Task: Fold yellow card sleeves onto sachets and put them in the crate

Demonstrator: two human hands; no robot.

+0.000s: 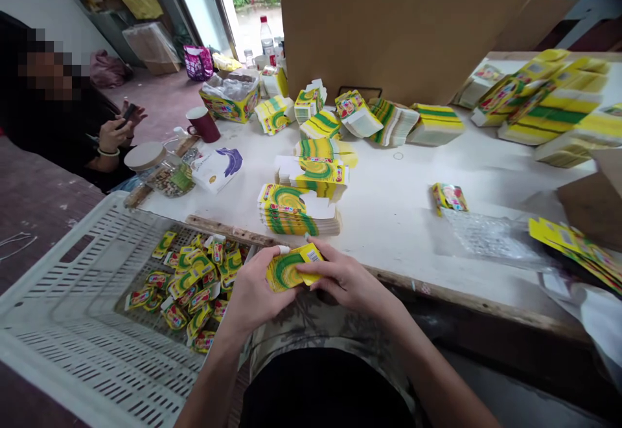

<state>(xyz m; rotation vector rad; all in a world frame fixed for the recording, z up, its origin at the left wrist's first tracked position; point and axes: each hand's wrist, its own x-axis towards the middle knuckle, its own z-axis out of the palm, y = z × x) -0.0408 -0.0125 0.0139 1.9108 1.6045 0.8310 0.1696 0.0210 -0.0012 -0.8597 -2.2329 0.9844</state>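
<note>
Between my two hands, just over the table's front edge, is a small yellow and green printed carton (286, 268). My left hand (257, 289) grips its left end, with a white cover on one fingertip. On the right end, by a barcode, the fingers of my right hand (337, 272) are closed. Right behind my hands, stacks of flat cartons (286, 211) lie on the table. Below and left of my left hand, many small filled cartons (194, 272) lie loose in a white plastic crate (63, 305).
More carton stacks (435, 120) line the back of the table (389, 201), before a large cardboard sheet (389, 26). At left stand a jar (170, 175) and a maroon mug (204, 123). Clear plastic bags (500, 240) lie at right. A seated person (53, 104) holds a phone.
</note>
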